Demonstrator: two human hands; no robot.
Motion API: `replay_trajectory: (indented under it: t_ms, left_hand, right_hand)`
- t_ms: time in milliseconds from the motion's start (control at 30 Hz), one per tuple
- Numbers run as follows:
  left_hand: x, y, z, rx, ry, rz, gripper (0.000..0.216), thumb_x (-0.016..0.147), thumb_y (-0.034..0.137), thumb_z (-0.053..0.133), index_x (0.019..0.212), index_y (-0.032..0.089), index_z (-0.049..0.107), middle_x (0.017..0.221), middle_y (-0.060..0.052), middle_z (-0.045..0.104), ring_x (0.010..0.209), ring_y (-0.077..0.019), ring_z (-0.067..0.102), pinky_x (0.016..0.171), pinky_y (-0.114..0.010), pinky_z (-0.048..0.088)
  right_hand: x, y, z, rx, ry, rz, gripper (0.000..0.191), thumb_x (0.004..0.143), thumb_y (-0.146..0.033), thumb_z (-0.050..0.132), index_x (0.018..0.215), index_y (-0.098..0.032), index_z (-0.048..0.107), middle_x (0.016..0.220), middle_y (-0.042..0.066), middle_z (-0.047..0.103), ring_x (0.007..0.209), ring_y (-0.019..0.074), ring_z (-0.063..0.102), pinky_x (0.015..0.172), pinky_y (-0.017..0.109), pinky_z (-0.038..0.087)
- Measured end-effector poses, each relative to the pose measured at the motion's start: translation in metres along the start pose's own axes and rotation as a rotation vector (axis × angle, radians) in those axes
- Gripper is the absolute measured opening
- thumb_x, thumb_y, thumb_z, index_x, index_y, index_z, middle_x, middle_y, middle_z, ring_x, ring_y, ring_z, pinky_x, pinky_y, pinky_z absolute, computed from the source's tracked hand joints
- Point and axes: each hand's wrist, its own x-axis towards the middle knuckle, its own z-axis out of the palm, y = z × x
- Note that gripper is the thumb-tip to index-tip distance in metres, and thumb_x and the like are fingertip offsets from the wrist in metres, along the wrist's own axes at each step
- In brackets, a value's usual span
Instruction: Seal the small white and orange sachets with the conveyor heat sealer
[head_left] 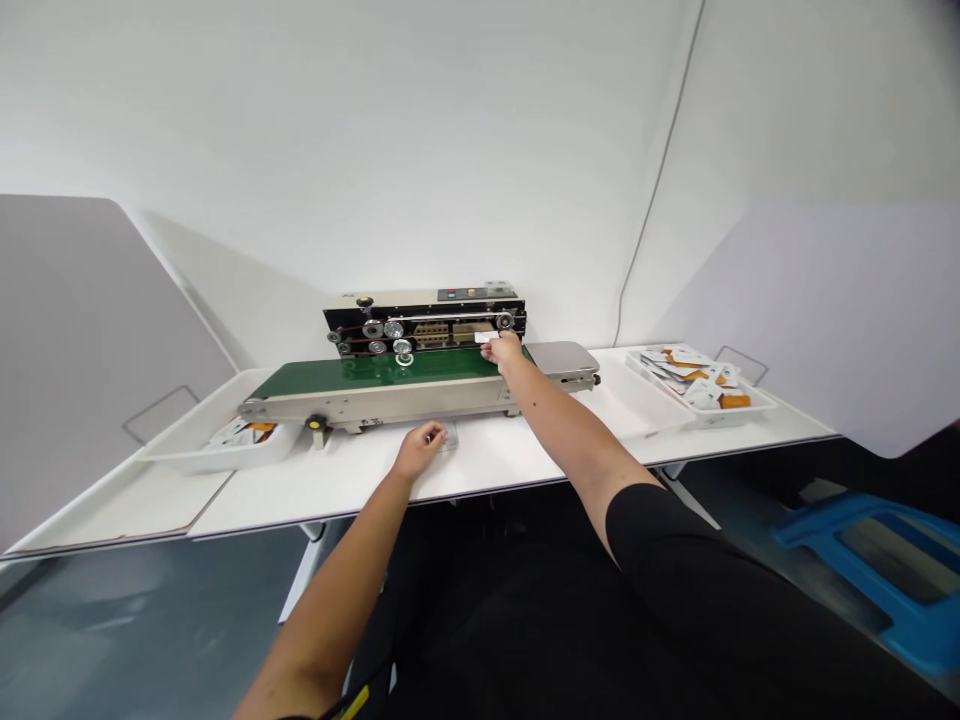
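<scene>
Right hand: the right hand (505,350), reaching out from a black sleeve (637,540), has its fingers pressed together on the near edge of a small white sachet (486,338); the thumb and fingertips are partly hidden from the head view.

Left hand: the left hand (421,447) rests low over the white tabletop (480,465), its fingers curled, just beside a small clear plastic piece (449,437). Whether it pinches anything, I cannot tell.

Sachet location: it is held just above the far edge of the belt, next to the sealer's exposed black-and-silver wheels (394,329).

Sachet handling: it looks light, thin and flexible, and may be slippery; its flat edge seems the best place to hold it, with a gentle pinch.

Machine: a long stainless-steel band sealer (424,320) with a flat green conveyor belt (375,373) stands lengthwise on the tabletop.

Nearby: a silver digital scale (564,362) sits at the sealer's right end.

Trays: a shallow white tray (701,408) on the right holds white-and-orange sachets (694,378); another white tray (225,459) on the left holds more.

Floor: a blue plastic crate (874,555) lies at lower right.
</scene>
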Motion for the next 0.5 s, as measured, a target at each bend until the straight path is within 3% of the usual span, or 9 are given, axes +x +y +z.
replay_trajectory:
  t_ms: [100,167,233,300,400,500]
  left_hand:
    - [0.002,0.002,0.001,0.074,-0.037,0.036,0.025,0.091,0.043,0.061,0.096,0.023,0.074,0.096,-0.008,0.078,0.096,-0.0264,0.07,0.091,-0.039,0.054]
    - [0.003,0.004,0.003,0.119,-0.071,0.057,0.028,0.084,0.042,0.069,0.105,0.024,0.077,0.113,-0.01,0.079,0.115,-0.0315,0.067,0.108,-0.045,0.048]
    - [0.004,0.005,0.007,0.15,-0.102,0.059,0.042,0.076,0.041,0.078,0.115,0.025,0.077,0.132,-0.01,0.074,0.131,-0.036,0.061,0.118,-0.049,0.04]
    - [0.005,0.004,0.01,0.161,-0.124,0.044,0.051,0.071,0.038,0.081,0.12,0.026,0.078,0.142,-0.009,0.07,0.14,-0.0379,0.056,0.122,-0.049,0.037]
    - [0.005,0.002,0.014,0.148,-0.118,0.002,0.047,0.072,0.036,0.079,0.118,0.026,0.08,0.14,-0.009,0.071,0.135,-0.0355,0.061,0.12,-0.044,0.042]
    - [0.004,-0.001,0.014,0.105,-0.067,-0.044,0.036,0.078,0.04,0.076,0.111,0.029,0.081,0.132,-0.006,0.076,0.125,-0.032,0.068,0.115,-0.04,0.047]
  right_hand:
    - [-0.014,-0.001,-0.012,-0.124,-0.012,-0.086,0.028,0.089,-0.022,0.071,0.116,-0.017,0.066,0.084,0.005,0.07,0.075,0.0183,0.067,0.071,0.029,0.057]
    - [-0.036,0.007,-0.02,-0.309,0.019,-0.273,0.04,0.091,-0.031,0.069,0.129,-0.021,0.066,0.094,0.007,0.073,0.088,0.0221,0.068,0.082,0.031,0.056]
    - [-0.065,0.028,-0.026,-0.512,0.009,-0.499,0.041,0.096,-0.035,0.059,0.135,-0.023,0.066,0.093,0.005,0.073,0.09,0.0233,0.068,0.086,0.032,0.053]
    - [-0.097,0.062,-0.03,-0.622,-0.099,-0.63,0.039,0.098,-0.034,0.052,0.132,-0.024,0.069,0.087,0.003,0.073,0.085,0.0221,0.066,0.085,0.031,0.051]
    - [-0.131,0.121,-0.036,-0.696,-0.336,-0.613,0.039,0.094,-0.029,0.057,0.13,-0.025,0.072,0.083,0.001,0.072,0.079,0.0196,0.064,0.08,0.029,0.049]
    - [-0.139,0.16,-0.042,-0.659,-0.478,-0.479,0.044,0.091,-0.026,0.06,0.134,-0.025,0.07,0.08,-0.002,0.07,0.076,0.0171,0.063,0.076,0.027,0.048]
